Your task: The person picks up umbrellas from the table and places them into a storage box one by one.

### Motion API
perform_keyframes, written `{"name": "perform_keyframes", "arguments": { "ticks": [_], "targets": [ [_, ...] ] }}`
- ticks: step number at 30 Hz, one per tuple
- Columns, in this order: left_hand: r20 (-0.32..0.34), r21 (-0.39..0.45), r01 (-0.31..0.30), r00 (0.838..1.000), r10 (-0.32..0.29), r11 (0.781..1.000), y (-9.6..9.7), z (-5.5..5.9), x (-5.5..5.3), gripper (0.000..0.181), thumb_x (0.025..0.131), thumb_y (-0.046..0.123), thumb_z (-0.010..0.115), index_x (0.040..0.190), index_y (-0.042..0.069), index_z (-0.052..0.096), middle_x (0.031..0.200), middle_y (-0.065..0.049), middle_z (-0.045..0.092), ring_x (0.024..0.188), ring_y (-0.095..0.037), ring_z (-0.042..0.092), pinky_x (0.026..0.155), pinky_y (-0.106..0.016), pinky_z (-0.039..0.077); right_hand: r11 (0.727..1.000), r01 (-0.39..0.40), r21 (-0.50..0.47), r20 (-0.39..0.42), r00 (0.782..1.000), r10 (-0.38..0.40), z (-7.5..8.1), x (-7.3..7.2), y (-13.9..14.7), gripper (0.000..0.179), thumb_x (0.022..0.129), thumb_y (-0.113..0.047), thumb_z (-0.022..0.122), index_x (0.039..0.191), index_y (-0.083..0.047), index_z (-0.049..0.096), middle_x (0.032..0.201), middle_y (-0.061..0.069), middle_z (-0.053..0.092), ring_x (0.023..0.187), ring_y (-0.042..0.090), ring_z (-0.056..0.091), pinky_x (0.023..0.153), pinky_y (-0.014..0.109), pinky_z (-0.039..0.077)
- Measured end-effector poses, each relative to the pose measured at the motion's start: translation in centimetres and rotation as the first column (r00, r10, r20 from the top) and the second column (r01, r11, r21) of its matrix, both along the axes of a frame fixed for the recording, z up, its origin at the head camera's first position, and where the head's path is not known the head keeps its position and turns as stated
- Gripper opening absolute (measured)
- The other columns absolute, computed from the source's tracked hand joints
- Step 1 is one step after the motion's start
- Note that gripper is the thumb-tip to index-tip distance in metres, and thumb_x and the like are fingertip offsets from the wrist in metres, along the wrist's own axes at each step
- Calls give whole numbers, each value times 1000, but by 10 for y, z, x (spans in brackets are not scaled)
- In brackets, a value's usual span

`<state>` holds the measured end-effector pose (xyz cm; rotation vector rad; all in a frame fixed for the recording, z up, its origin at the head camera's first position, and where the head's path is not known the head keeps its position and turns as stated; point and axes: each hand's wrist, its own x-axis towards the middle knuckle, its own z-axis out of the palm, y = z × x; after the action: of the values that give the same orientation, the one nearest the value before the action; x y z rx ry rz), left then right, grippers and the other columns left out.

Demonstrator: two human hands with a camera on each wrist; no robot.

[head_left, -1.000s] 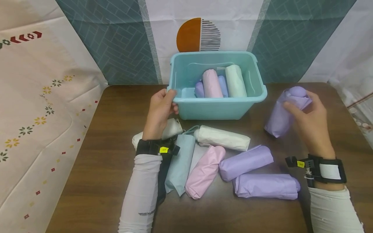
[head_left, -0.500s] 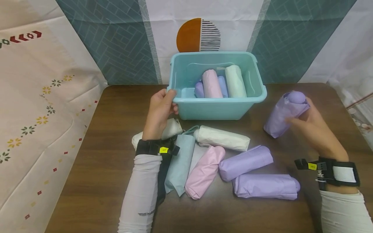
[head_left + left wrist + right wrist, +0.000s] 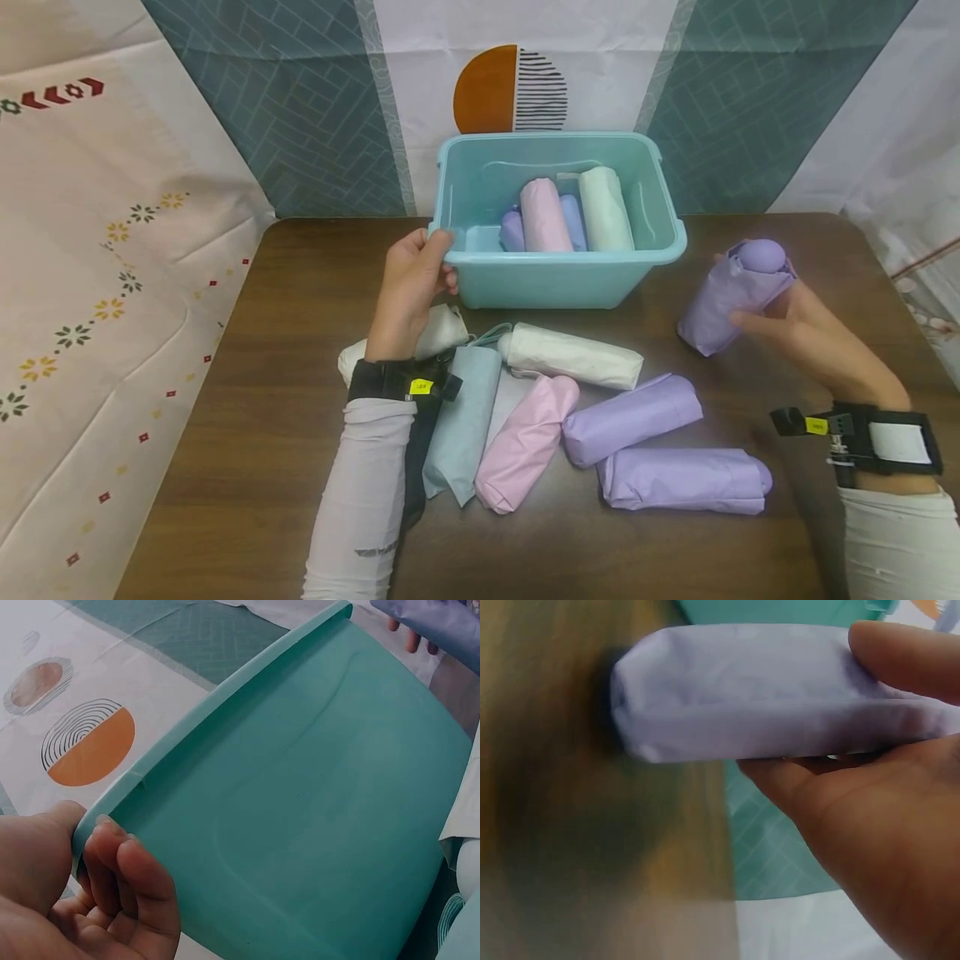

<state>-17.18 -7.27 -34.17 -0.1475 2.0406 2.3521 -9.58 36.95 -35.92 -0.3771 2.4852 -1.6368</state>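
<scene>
In the head view my left hand [image 3: 411, 287] grips the front left corner of a teal plastic bin [image 3: 536, 283], thumb on top; the left wrist view has its fingers curled over the rim [image 3: 247, 697]. My right hand [image 3: 817, 337] holds a folded purple umbrella [image 3: 731, 300] to the right of the bin. This umbrella stands tilted, its round handle end up and its other end low near the tabletop. In the right wrist view my thumb lies along one side of the purple umbrella [image 3: 742, 697], with fingers on the other. Inside the bin lie a pink umbrella [image 3: 546, 215], a pale green one [image 3: 606, 208] and purple-blue ones.
On the brown table [image 3: 225, 417] before the bin lie a white umbrella [image 3: 577, 357], a light blue one [image 3: 462, 421], a pink one [image 3: 525, 442] and two purple ones [image 3: 633, 419]. Another white umbrella [image 3: 442, 332] is partly hidden under my left arm. A patterned cloth [image 3: 315, 125] hangs behind.
My right wrist has swung out to the right and the held purple umbrella's handle end has dipped slightly toward me. My left hand and the bin have stayed in place.
</scene>
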Motion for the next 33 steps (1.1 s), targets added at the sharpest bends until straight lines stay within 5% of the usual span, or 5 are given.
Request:
{"name": "perform_keyframes", "arguments": {
  "ticks": [2, 10, 15, 23, 33],
  "targets": [
    [2, -5, 0, 1000, 0, 1000, 0, 0, 0, 19, 92, 18, 56, 89, 0, 50, 68, -8, 44, 53, -16, 45, 52, -27, 44, 1000, -2, 2, 24, 1000, 2, -3, -2, 0, 70, 92, 3, 59, 152, -17, 27, 152, 8, 33, 131, 18, 38, 95, 20, 38],
    [9, 6, -6, 1000, 6, 1000, -1, -1, 0, 19, 92, 18, 56, 87, 0, 50, 67, -8, 44, 52, -16, 45, 52, -27, 43, 951, 71, 301, 78, 992, -99, -12, -6, 0, 62, 93, -32, 65, 146, -25, 34, 130, 3, 51, 112, 17, 53, 83, 22, 46],
    [12, 13, -4, 1000, 4, 1000, -1, -3, 0, 18, 92, 18, 56, 86, 1, 50, 68, -8, 43, 52, -16, 45, 52, -27, 43, 921, 126, 368, 35, 988, -149, -14, -11, -6, 67, 88, -39, 70, 145, -25, 39, 128, 1, 53, 110, 18, 53, 82, 25, 45],
    [4, 2, 1, 1000, -1, 1000, 0, -2, 1, 18, 92, 18, 55, 88, 1, 50, 69, -9, 44, 53, -16, 46, 53, -27, 44, 932, 157, 326, -25, 987, -158, -25, -16, -9, 76, 85, -31, 75, 149, -30, 33, 133, 3, 50, 111, 17, 51, 82, 23, 45],
    [7, -1, 4, 1000, -4, 1000, 0, -1, -1, 19, 92, 18, 55, 89, 0, 51, 70, -9, 44, 54, -17, 46, 53, -28, 44, 961, 153, 232, -32, 988, -150, -29, -18, -16, 49, 87, -23, 72, 128, -15, 46, 113, 8, 54, 98, 21, 54, 79, 22, 44]
  ]
}}
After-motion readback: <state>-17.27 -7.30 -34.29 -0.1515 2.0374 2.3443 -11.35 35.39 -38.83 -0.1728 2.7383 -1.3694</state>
